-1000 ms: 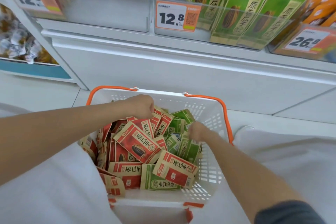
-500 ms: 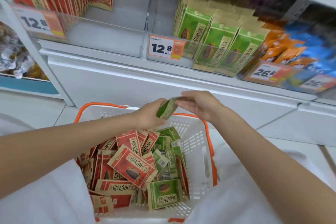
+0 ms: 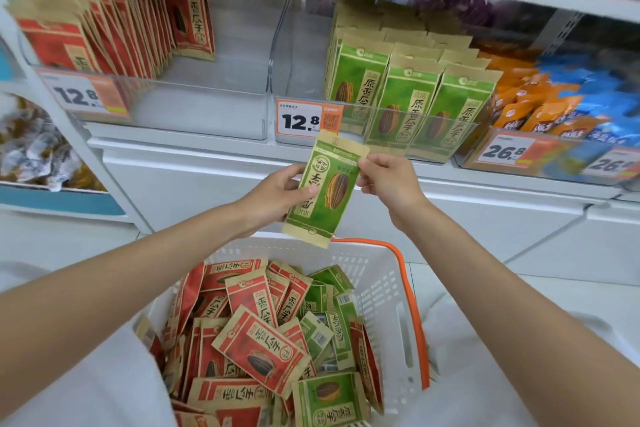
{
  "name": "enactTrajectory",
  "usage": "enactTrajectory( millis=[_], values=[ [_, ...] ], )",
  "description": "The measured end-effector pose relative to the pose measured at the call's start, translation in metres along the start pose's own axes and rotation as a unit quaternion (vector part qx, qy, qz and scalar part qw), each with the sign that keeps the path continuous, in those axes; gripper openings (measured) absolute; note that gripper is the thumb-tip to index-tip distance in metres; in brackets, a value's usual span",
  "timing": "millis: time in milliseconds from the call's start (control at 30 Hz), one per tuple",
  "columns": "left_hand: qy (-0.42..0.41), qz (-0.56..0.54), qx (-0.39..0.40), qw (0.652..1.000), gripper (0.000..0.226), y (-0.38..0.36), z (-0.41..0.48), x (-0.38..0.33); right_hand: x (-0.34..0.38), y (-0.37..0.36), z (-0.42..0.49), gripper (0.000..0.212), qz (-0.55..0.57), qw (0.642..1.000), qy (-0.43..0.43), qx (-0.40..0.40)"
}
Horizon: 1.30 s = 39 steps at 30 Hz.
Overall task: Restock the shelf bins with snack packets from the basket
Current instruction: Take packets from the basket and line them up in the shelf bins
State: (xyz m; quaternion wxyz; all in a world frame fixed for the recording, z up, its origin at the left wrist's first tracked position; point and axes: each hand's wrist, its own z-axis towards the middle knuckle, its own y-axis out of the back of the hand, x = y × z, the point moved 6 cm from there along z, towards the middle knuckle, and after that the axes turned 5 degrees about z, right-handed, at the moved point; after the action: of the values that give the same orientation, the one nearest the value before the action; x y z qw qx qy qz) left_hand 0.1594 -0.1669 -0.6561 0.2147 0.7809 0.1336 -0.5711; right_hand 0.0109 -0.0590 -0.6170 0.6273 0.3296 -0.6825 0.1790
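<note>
A green snack packet (image 3: pixel 327 189) is held upright between both hands, just below the shelf edge. My left hand (image 3: pixel 277 192) grips its left side, thumb on the front. My right hand (image 3: pixel 389 182) pinches its upper right edge. Below them stands a white basket (image 3: pixel 384 288) with orange handles, holding several red and green packets (image 3: pixel 263 354). On the shelf, a clear bin (image 3: pixel 433 128) holds upright green packets (image 3: pixel 405 104) on its right side. To its left, another clear bin (image 3: pixel 207 107) holds red packets (image 3: pixel 114 31) at its left.
An orange 12.8 price tag (image 3: pixel 308 120) hangs on the green bin's front, straight above the held packet. Further right is a bin of orange and blue bags (image 3: pixel 554 111) tagged 26.8. White cabinet fronts (image 3: pixel 207 184) lie below the shelf.
Both hands came up out of the basket with one green packet. It was edge-on half a second ago and now faces me upright, closer to the green bin.
</note>
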Motion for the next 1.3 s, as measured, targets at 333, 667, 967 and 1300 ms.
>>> enactTrajectory(
  millis=[333,667,967,1300],
  values=[
    [-0.043,0.133,-0.039,0.989,0.025,0.039,0.0,-0.029,0.002,0.013,-0.007,0.064,-0.196,0.974,0.009,0.117],
    [-0.048,-0.062,-0.06,0.995,0.038,0.023,0.001,-0.039,0.002,-0.014,-0.022,0.029,0.021,0.985,0.0,0.17],
    [-0.259,0.045,-0.223,0.939,0.033,0.059,0.022,-0.162,0.023,0.024,0.0,0.036,0.093,0.994,0.02,-0.061],
    [-0.283,0.086,-0.209,0.932,0.031,0.05,0.069,-0.185,0.026,0.035,0.013,0.03,0.094,0.991,0.039,-0.089]
  ],
)
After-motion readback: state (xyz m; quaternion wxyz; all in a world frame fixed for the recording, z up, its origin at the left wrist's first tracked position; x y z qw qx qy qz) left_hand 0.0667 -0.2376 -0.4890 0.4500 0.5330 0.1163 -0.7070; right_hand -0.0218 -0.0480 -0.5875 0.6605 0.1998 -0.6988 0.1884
